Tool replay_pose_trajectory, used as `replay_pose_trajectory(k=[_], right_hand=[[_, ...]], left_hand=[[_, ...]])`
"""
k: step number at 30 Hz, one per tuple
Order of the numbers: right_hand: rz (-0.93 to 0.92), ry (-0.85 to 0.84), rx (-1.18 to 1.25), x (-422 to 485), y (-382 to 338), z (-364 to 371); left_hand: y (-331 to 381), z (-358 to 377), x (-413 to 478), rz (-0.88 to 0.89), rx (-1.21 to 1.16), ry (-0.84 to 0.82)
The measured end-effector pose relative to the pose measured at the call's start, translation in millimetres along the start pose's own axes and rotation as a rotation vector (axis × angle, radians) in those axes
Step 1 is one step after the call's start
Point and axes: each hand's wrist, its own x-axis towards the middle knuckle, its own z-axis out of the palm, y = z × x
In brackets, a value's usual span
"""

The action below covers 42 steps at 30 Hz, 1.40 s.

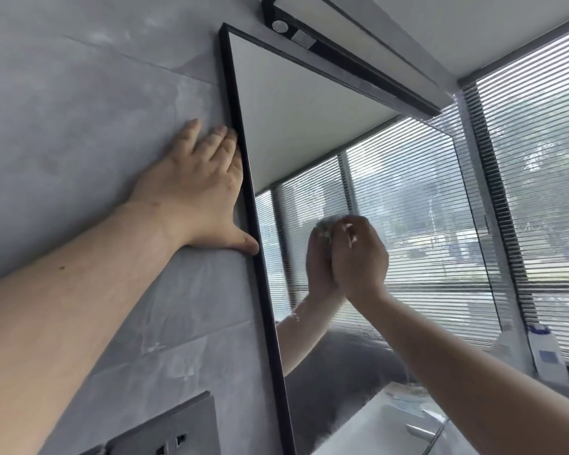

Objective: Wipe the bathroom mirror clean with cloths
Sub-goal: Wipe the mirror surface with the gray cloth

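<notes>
Here, one mirror (pixel 309 126); left hand (pixel 197 188) flat on wall (pixel 63 110), grip of right hand (pixel 358 257) around perhaps one cloth (pixel 326 226).

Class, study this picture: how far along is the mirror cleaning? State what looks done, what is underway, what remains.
Done: the upper mirror looks streak-free. In hand: the right hand presses a bunched cloth to the middle of the glass, while the left hand braces flat on the wall beside the frame. Left: the lower glass looks hazy, so it likely needs wiping.
</notes>
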Motion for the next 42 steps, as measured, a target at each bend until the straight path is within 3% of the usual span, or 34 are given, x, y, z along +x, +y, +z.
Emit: replay_pose_trajectory(k=[4,5,14,18,23,26,31,38,42], right_hand=[[-0.558,-0.116,0.140,-47.0,-26.9,-0.2],[-0.616,-0.137,0.155,-45.9,-30.8,0.8],[-0.322,-0.100,0.206,4.7,-56.6,16.4],[-0.495,-0.099,0.175,-38.1,-28.1,4.4],[-0.819,-0.294,0.115,-108.5,20.5,-30.1],[-0.867,-0.331,0.083,-109.6,29.9,-32.9],[-0.588,-0.163,0.049,-58.5,21.4,-13.6],[0.254,-0.017,-0.063,34.9,84.2,-1.1],[0.341,-0.008,-0.064,32.2,101.9,-1.7]], left_hand=[[-0.1,-0.3,-1.3,-0.003,-0.010,0.010],[0.2,-1.1,-1.8,-0.004,-0.013,0.013],[-0.6,-0.7,-2.9,-0.005,-0.052,0.033],[-1.8,-1.0,-3.3,0.007,-0.057,0.050],[-1.6,0.4,-3.1,0.017,-0.018,0.048],[-1.4,-0.5,-3.5,0.013,-0.019,0.039],[0.0,-1.4,-4.3,0.008,-0.025,0.028],[-1.0,0.8,-2.4,-0.001,-0.016,0.019],[-0.5,-0.5,-1.5,-0.004,-0.020,0.021]])
